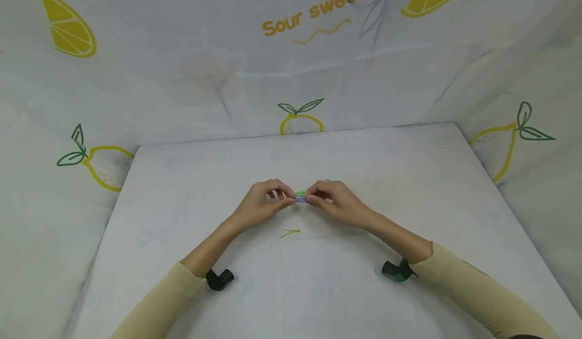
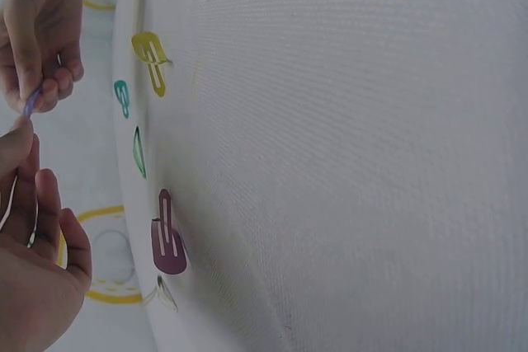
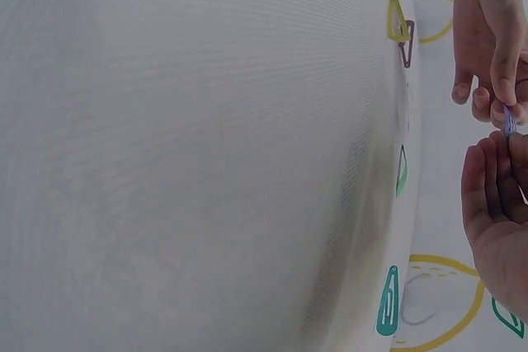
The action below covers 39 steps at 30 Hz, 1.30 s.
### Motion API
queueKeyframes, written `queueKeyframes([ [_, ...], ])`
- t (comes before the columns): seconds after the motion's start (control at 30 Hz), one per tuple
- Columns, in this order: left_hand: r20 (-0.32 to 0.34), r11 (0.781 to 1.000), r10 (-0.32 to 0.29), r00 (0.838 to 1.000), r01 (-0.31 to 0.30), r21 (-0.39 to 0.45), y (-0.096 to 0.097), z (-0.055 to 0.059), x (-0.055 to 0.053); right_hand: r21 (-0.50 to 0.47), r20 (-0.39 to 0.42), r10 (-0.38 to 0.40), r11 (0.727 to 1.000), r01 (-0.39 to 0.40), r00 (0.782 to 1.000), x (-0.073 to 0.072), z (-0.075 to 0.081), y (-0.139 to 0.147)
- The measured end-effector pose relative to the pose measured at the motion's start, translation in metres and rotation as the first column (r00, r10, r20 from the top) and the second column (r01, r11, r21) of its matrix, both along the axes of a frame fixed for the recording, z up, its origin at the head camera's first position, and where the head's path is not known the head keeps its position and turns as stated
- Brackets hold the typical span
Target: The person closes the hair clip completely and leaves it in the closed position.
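Note:
Between my left hand [image 1: 263, 202] and right hand [image 1: 341, 202] is a small purple hair clip [image 1: 300, 200]. The thumb and fingertips of each hand pinch one end of it, above the table. In the left wrist view the purple clip [image 2: 31, 103] is seen nearly edge-on, and the right wrist view shows it [image 3: 509, 121] in the same grip. A green strip [image 1: 300, 194] shows just beyond it in the head view; whether it is held or lies behind cannot be told. The fingertips cover the clip's ends.
On the white table [image 1: 318, 288] lie a yellow clip [image 2: 153, 59], a teal clip [image 2: 122, 99], a green clip [image 2: 139, 152], a maroon clip [image 2: 168, 237] and a pale clip [image 2: 167, 294]. A lemon-printed cloth [image 1: 182, 96] rises behind.

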<state>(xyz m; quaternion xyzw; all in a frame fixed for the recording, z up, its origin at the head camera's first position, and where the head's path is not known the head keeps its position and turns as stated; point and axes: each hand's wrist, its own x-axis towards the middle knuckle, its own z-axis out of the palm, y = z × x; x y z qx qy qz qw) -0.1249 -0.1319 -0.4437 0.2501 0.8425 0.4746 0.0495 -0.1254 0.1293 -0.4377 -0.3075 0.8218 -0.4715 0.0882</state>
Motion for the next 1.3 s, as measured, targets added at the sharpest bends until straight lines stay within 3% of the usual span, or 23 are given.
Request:
queueKeyframes([
  [1.3,0.045,1.000,0.027,0.999,-0.027,0.001,-0.0024,-0.0019,0.0017,-0.031,0.141,-0.035,0.999,0.039,0.989,0.0004,0.0016,-0.0028],
])
